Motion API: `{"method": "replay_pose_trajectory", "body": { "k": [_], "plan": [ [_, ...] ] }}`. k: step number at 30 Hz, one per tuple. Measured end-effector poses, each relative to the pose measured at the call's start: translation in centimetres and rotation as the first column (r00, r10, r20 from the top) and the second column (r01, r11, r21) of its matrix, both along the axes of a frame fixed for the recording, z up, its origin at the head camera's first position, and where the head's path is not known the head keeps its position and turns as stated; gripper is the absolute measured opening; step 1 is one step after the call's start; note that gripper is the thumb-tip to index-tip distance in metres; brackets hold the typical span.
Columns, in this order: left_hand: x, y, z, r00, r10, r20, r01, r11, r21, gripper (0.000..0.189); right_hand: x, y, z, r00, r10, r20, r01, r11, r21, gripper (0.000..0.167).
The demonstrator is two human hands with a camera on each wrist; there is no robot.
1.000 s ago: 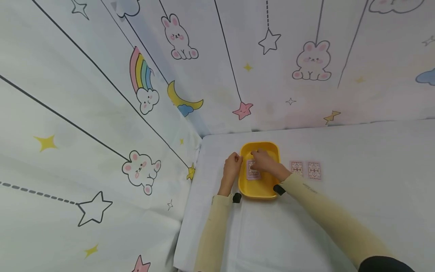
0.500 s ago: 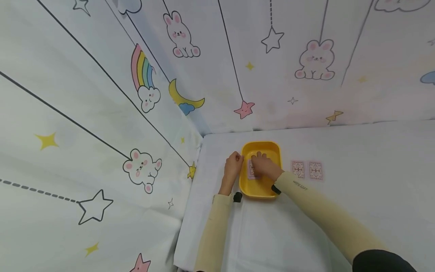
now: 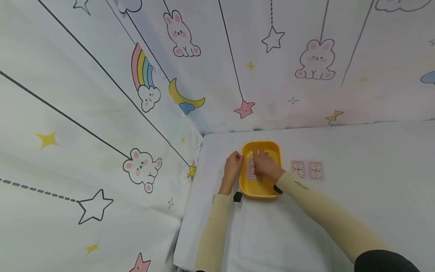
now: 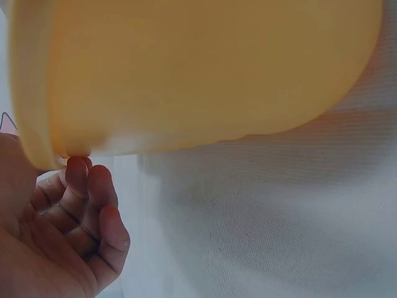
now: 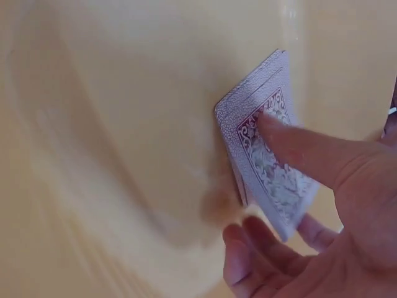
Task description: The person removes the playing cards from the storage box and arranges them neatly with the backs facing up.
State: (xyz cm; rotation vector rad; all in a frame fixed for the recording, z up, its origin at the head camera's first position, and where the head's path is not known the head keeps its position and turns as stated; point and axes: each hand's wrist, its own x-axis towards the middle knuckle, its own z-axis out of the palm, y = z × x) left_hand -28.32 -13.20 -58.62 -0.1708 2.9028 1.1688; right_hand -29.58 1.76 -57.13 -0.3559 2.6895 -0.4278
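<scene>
"Both your hands are at the yellow tray (image 3: 259,189); what do they hold?"

"Your left hand (image 3: 233,164) pinches the tray's left rim. Your right hand (image 3: 266,165), over the tray, grips the card stack (image 5: 273,177) inside it: thumb across the top, fingers curled at one edge."

"Which step is this?"

"You appear to be gathering up the stack. The next move probably calls for squaring it, since several cards sit slightly offset, while your left hand steadies the rim."

"And outside the tray?"

"You have a near card (image 3: 298,169) just right of it and a far card (image 3: 316,170) beyond; either may be a pile, you can't tell."

"Textures?"

"Thin, pebbled cards with scrolled backs; smooth, round-cornered tray, apparently plastic; white woven cloth (image 4: 248,217) over your tabletop (image 3: 370,166)."
</scene>
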Motion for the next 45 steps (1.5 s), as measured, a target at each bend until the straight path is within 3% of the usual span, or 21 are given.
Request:
{"method": "replay_pose_trajectory", "body": {
  "k": [4, 7, 10, 18, 23, 30, 34, 45],
  "plan": [
    [0.0, 0.0, 0.1, 1.000, 0.005, 0.010, -0.005, 1.000, 0.004, 0.023, 0.1, 0.5, 0.1, 0.998, -0.034, 0.060, 0.042, 0.990, -0.137, 0.064],
    [-0.1, 0.0, 0.1, 1.000, 0.001, 0.014, -0.001, 1.000, -0.002, 0.023, 0.2, 1.0, 0.1, 0.996, -0.039, 0.078, 0.059, 0.961, -0.270, 0.049],
    [-0.1, 0.0, 0.1, 1.000, -0.009, 0.004, 0.009, 1.000, -0.014, 0.023, 0.2, 1.6, 0.1, 0.997, -0.035, 0.069, 0.058, 0.927, -0.371, 0.044],
    [0.1, 0.1, 0.4, 1.000, -0.010, -0.013, 0.010, 1.000, -0.007, 0.022, 0.8, 3.8, 1.8, 0.996, -0.042, 0.078, 0.075, 0.866, -0.494, 0.046],
    [0.1, 0.1, 0.5, 1.000, -0.008, -0.009, 0.008, 1.000, 0.003, 0.022, 1.2, 5.1, 2.9, 0.996, -0.059, 0.066, 0.085, 0.846, -0.527, 0.048],
    [0.1, 0.0, 0.4, 1.000, -0.004, 0.001, 0.004, 1.000, -0.002, 0.023, 1.8, 6.5, 3.3, 0.994, -0.101, 0.045, 0.110, 0.837, -0.535, 0.049],
    [0.2, 0.1, 0.4, 1.000, -0.004, 0.003, 0.004, 1.000, -0.005, 0.023, 2.4, 7.6, 3.6, 0.993, -0.116, 0.026, 0.110, 0.818, -0.564, 0.049],
    [0.2, 0.2, 0.4, 1.000, 0.008, 0.004, -0.008, 1.000, 0.009, 0.021, 3.9, 11.7, 3.0, 0.984, -0.171, 0.041, 0.163, 0.801, -0.576, 0.052]
  ]
}}
